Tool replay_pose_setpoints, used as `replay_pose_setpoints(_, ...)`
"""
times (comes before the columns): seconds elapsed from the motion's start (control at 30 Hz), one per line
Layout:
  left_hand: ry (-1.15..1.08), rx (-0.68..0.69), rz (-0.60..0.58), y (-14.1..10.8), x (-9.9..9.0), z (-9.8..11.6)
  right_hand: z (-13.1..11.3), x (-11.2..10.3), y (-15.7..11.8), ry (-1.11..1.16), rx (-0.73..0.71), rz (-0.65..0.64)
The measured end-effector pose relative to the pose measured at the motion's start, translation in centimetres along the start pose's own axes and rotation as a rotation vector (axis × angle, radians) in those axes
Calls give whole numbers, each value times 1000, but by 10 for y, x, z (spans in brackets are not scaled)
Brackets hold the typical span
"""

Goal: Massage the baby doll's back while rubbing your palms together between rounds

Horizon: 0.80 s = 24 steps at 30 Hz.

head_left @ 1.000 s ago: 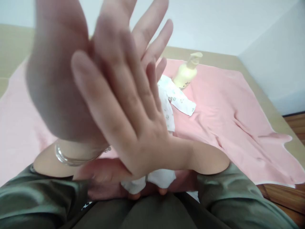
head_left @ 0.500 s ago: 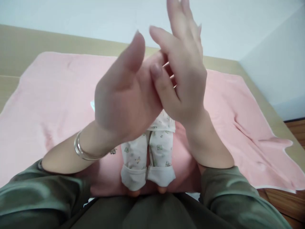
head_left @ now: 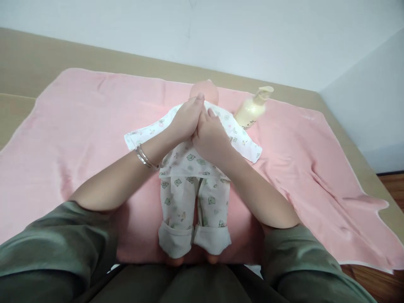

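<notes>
A baby doll lies on its back before me, feet toward me, in a white shirt and trousers with small printed figures. Above its chest my left hand and my right hand are clasped together, fingers closed against each other. Most of the fingers are hidden between the palms, and I cannot tell whether anything is held there. The hands cover part of the shirt front and the lower edge of the doll's head. Two silvery bangles circle my left wrist.
A pale yellow pump bottle lies tilted beside the doll's shoulder at the right. Beneath them spreads a pink blanket over a wooden-toned surface. White walls rise behind and at the right. Brown flooring shows at lower right.
My hands have dropped and moved away from the camera, from rubbing with fingers extended to a clasp over the doll's chest. The bottle and the doll's head have come into sight.
</notes>
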<state>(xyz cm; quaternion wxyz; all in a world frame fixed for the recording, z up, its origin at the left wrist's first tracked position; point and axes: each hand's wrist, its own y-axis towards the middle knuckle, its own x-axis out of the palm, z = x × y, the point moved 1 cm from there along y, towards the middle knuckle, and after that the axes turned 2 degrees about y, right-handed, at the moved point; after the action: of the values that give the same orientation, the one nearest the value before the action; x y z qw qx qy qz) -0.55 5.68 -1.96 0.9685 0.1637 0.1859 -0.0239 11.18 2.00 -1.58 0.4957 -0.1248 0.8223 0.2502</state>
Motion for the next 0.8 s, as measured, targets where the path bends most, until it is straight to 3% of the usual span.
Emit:
replay_pose_setpoints(0.17,127,114,128,5,4,-33,2,11,8,-24,78,-69)
replay_pose_setpoints(0.37,178,154,121,2,4,-40,35,6,18,60,11,-48)
replay_pose_setpoints(0.5,246,150,140,2,3,-43,54,5,21,82,232,59)
replay_pose_setpoints(0.6,314,83,168,2,3,-44,40,7,11,3,383,93)
replay_pose_setpoints(0.8,303,-34,186,-3,2,-31,-17,13,-19,-211,254,13)
